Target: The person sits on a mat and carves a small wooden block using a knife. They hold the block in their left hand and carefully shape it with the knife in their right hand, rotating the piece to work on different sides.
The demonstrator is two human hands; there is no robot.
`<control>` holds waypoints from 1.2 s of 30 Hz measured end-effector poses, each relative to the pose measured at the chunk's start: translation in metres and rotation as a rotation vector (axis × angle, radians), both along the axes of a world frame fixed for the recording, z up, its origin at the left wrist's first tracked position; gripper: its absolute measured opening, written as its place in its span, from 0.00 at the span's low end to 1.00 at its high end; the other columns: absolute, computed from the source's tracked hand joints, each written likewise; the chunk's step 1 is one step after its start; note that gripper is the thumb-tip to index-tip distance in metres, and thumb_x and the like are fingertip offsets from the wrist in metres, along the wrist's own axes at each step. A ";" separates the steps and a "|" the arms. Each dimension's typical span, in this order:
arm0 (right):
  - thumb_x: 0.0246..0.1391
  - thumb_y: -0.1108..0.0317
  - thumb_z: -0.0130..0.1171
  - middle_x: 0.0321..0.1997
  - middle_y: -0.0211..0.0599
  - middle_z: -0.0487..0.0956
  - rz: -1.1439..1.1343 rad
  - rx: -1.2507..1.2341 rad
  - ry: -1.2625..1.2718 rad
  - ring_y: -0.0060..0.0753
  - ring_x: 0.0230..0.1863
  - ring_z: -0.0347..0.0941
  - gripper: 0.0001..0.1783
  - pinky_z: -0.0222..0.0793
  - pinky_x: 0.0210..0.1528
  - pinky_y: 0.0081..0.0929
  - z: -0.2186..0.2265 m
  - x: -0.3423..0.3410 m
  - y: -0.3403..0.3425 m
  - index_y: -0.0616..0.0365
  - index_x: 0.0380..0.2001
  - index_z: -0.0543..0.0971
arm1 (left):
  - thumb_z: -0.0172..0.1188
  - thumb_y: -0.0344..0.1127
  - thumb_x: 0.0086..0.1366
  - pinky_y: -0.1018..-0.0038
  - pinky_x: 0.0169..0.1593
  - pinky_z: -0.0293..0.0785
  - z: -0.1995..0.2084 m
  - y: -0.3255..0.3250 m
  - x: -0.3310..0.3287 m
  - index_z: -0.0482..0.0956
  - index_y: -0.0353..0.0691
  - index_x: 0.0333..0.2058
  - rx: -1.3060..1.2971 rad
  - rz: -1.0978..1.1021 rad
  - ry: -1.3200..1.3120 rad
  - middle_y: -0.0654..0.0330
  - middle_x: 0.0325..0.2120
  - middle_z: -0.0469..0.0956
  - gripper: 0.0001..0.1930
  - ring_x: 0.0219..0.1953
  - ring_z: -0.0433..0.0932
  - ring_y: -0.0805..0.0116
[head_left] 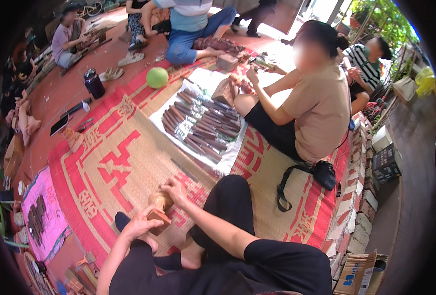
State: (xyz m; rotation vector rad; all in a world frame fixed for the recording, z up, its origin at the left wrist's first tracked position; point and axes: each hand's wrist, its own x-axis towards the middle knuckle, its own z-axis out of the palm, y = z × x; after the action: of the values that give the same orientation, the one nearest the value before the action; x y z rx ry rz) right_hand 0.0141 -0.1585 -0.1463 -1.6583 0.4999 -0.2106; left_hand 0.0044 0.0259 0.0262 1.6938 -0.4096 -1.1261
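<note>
A piece of carved wood (160, 199), pale and rounded with a reddish-brown squared end, is held above the woven mat between my crossed legs. My left hand (140, 224) is closed round its near, squared end. At the far end, my right hand (175, 191) has its fingers curled against the pale part. What may lie under those fingers is hidden. Beyond my hands, many carving chisels (203, 120) with brown handles lie in rows on a white cloth (230, 157). A long thin grey strip (187, 169) rests on the mat just past the carving.
A person in a tan shirt (319, 105) sits at the right, handling a small tool. A green ball (157, 77), a dark bottle (94, 83) and a small carved figure (73, 138) stand leftward. Dark tools lie on a pink cloth (51, 216). A brick edging (348, 216) borders the right.
</note>
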 end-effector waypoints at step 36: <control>0.44 0.62 0.64 0.22 0.40 0.75 0.005 -0.022 0.084 0.36 0.29 0.73 0.14 0.66 0.33 0.35 0.012 0.000 0.015 0.60 0.24 0.73 | 0.64 0.32 0.56 0.76 0.42 0.70 -0.002 0.003 0.002 0.74 0.44 0.45 -0.015 0.055 0.061 0.65 0.35 0.77 0.17 0.39 0.73 0.75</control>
State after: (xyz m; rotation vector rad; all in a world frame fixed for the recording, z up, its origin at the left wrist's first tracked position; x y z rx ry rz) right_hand 0.0145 -0.1435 -0.1343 -1.6952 0.5585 -0.1443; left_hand 0.0060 0.0288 0.0241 1.6443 -0.3304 -1.1287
